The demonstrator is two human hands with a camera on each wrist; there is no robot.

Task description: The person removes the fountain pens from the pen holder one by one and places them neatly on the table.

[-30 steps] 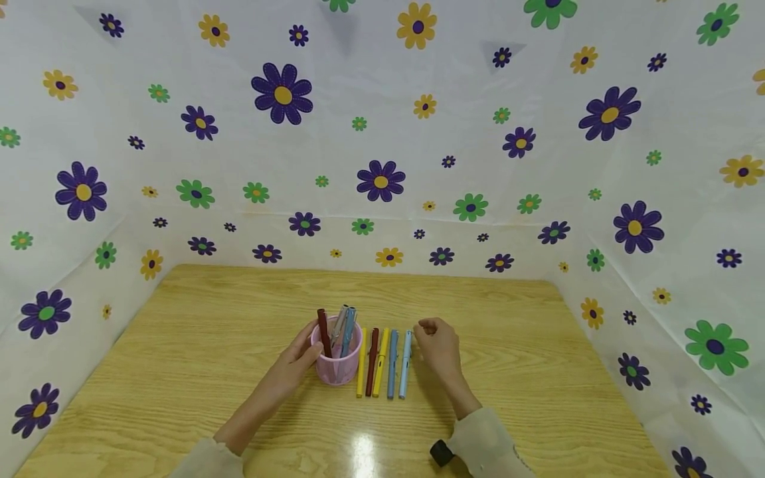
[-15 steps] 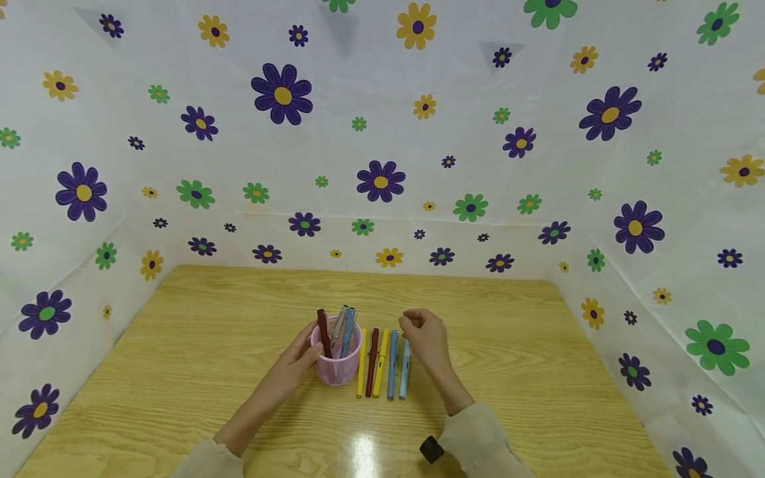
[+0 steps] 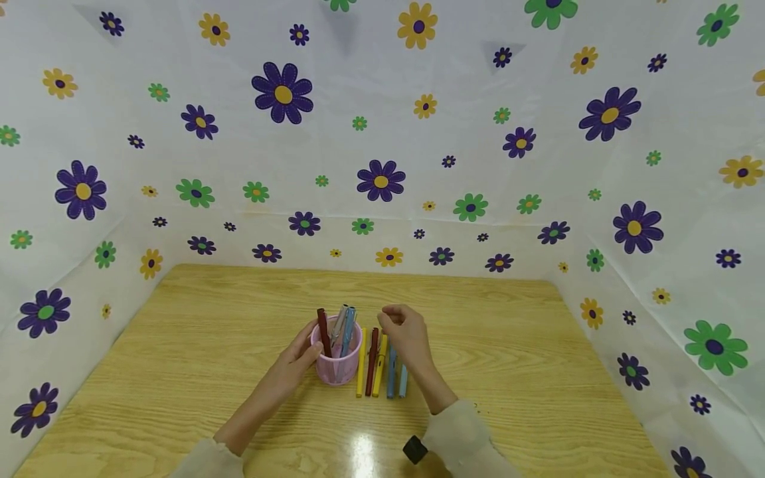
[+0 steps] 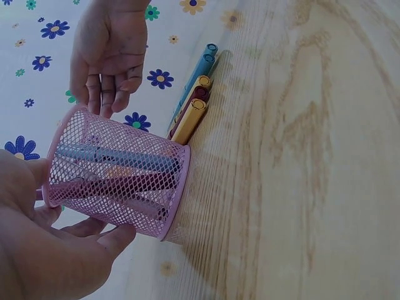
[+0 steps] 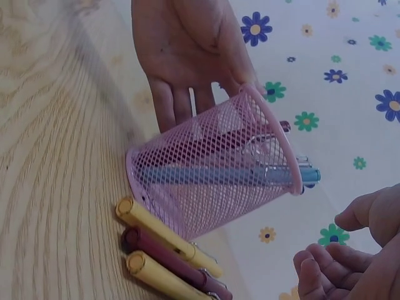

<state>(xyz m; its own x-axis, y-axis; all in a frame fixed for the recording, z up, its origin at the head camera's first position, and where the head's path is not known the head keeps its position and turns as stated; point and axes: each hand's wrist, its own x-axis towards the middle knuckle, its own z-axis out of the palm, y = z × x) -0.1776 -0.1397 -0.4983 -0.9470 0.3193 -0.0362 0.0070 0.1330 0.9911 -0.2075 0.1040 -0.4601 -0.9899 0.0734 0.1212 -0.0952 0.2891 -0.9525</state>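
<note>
Bright, even light from above; glare patch on table (image 3: 362, 451); soft shadows; wide-angle bending at edges; wrist views slightly blurred.

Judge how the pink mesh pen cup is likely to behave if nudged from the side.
The pink mesh cup is thin wire, so probably light. Pens stand tall above its rim, so it may tip. The left hand rests against its side, which likely steadies it.
</note>
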